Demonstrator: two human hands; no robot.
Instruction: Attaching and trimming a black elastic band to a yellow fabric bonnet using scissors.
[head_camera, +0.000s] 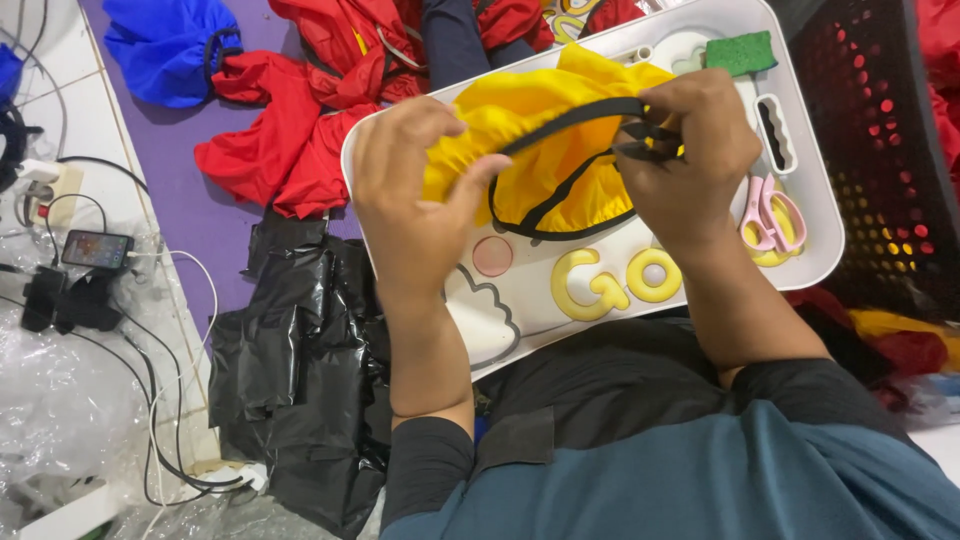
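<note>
While both of my hands work over the white lap tray (800, 215), the step in hand appears to be handling the black elastic band (560, 125) along the edge of the yellow fabric piece (520, 110). My left hand (415, 190) is closed on the bunched yellow cloth, thumb pressed against the black edging where it loops downward. My right hand (690, 150) is pinched shut on the band's far end, where several short black strands gather at my fingertips. Between the two hands the band runs taut, with a slack loop hanging below onto the tray.

The yellow piece lies raised just above the tray's upper half, held clear by both grips. Pink scissors (770, 215) rest on the tray just beside my right wrist. A green sponge (742, 52) sits at the tray's far corner. Red garments (300, 110) and a blue garment (165, 45) lie beyond the tray on the purple mat (190, 220); black plastic bags (290, 360) lie on my left, a dark perforated crate (880, 150) on my right.

In my judgement the next move calls for steady tension from the left hand while the right fingertips control the loose black ends; whether those ends are knotted or free I cannot tell.
</note>
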